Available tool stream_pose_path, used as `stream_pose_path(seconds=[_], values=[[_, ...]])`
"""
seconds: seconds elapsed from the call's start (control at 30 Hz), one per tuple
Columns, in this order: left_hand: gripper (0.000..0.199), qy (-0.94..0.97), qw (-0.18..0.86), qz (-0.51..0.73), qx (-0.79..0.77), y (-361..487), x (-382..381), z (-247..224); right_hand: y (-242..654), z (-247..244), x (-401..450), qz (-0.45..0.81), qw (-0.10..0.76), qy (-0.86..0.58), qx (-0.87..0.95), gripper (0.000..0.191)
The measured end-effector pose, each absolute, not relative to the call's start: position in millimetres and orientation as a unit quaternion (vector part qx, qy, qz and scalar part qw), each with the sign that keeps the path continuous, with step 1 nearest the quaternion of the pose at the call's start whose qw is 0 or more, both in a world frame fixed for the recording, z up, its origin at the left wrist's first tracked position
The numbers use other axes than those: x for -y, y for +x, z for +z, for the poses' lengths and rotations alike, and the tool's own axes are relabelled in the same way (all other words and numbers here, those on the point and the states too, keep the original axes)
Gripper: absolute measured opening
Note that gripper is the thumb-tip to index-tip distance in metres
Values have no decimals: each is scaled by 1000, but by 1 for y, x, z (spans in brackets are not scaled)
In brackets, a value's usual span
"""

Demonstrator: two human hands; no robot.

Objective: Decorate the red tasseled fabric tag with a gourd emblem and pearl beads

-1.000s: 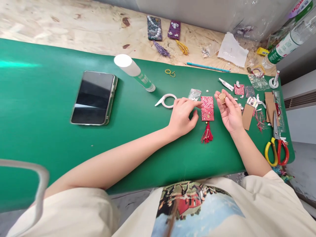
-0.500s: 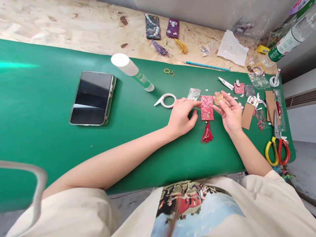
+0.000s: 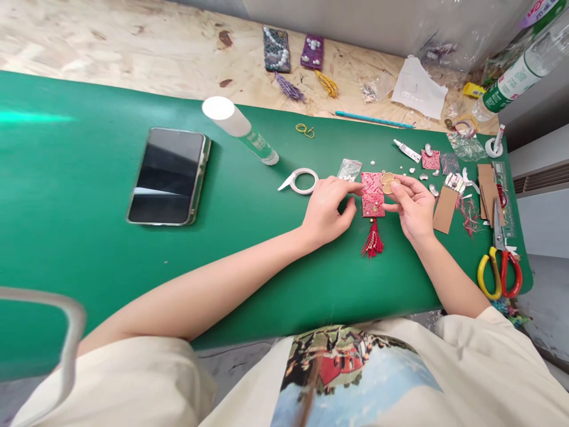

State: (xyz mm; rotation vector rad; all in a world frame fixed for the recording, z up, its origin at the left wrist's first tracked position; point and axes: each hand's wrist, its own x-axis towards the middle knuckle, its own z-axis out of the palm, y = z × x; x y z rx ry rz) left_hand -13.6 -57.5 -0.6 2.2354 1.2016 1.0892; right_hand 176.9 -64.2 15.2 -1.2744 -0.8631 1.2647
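A small red patterned pouch (image 3: 372,203) with white beads and a red tassel (image 3: 372,242) lies flat on the green mat. My left hand (image 3: 329,209) rests at its left side, index finger stretched out to touch the edge, thumb apart. Between the thumb and fingers of my right hand (image 3: 414,207) is a pair of round gold filigree charms (image 3: 387,180), held over the right part of the pouch's upper half. Beside my left hand lies a roll of white double-sided tape (image 3: 304,181) with its end loose. Behind the pouch is a small clear bag of white beads (image 3: 349,169).
A glue stick (image 3: 242,131) stands left of the tape, a phone (image 3: 168,177) farther left. Scissors (image 3: 498,261), cardboard strips (image 3: 446,209), a glue tube (image 3: 407,150) and scraps lie right. Along the back are two beaded pouches (image 3: 276,50), a blue pencil (image 3: 374,119) and a bottle (image 3: 511,86).
My right hand has turned and brought the gold charms left and slightly down, over the pouch's right edge. My left hand has stayed in place.
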Motion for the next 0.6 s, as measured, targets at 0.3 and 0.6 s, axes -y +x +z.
stream_pose_path(seconds=[0.3,0.6], values=[[23,785,174,412,-428,-14,57,0,178,15,64,512,577,-525,360,38],[8,759,194,434,-444,-13,56,2,182,13,62,452,572,-559,395,40]])
